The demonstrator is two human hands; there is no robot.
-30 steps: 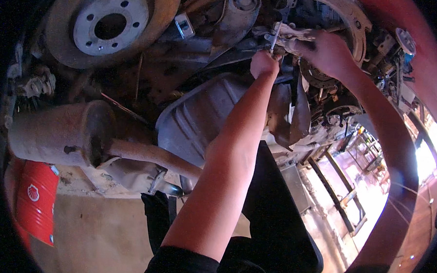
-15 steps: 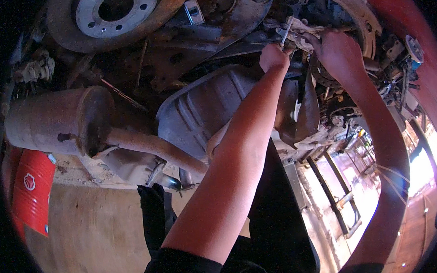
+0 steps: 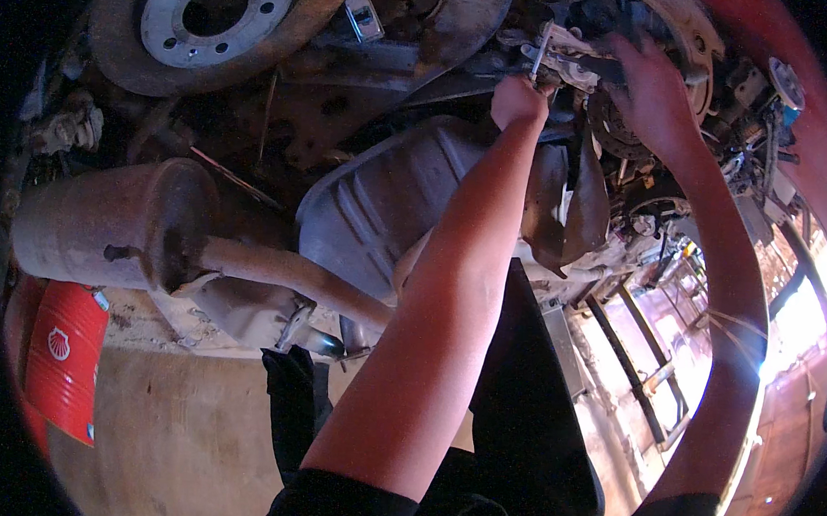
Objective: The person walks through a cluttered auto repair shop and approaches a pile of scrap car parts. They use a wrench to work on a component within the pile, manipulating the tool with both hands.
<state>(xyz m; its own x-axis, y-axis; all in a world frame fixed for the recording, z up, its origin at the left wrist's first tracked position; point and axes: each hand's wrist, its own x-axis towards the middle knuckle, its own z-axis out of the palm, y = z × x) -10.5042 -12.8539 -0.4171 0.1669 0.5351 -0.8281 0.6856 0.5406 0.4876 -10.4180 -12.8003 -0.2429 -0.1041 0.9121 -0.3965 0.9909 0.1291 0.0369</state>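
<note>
My left hand [image 3: 519, 103] is closed around the lower end of a slim, bright metal tool, possibly a wrench [image 3: 540, 53]. The tool stands nearly upright against a pale metal suspension part [image 3: 572, 69] under the vehicle. My right hand [image 3: 656, 98] is just right of that part, with its fingers apart and slightly blurred. No object shows in it. Beside my right hand curves a rusty brake backing piece [image 3: 702, 49]. My left fist hides the lower end of the tool.
A brake disc [image 3: 313, 32] hangs at the upper left, above a rusty muffler [image 3: 92, 221] and its pipe [image 3: 283, 275]. A ribbed grey tank [image 3: 379, 206] lies behind my left forearm. A red drum [image 3: 67, 363] stands at lower left, a dark metal frame [image 3: 644, 360] at right.
My right hand has drawn back rightward from the pale suspension part, and its fingers have spread. My left hand keeps its hold on the slim tool, almost unmoved.
</note>
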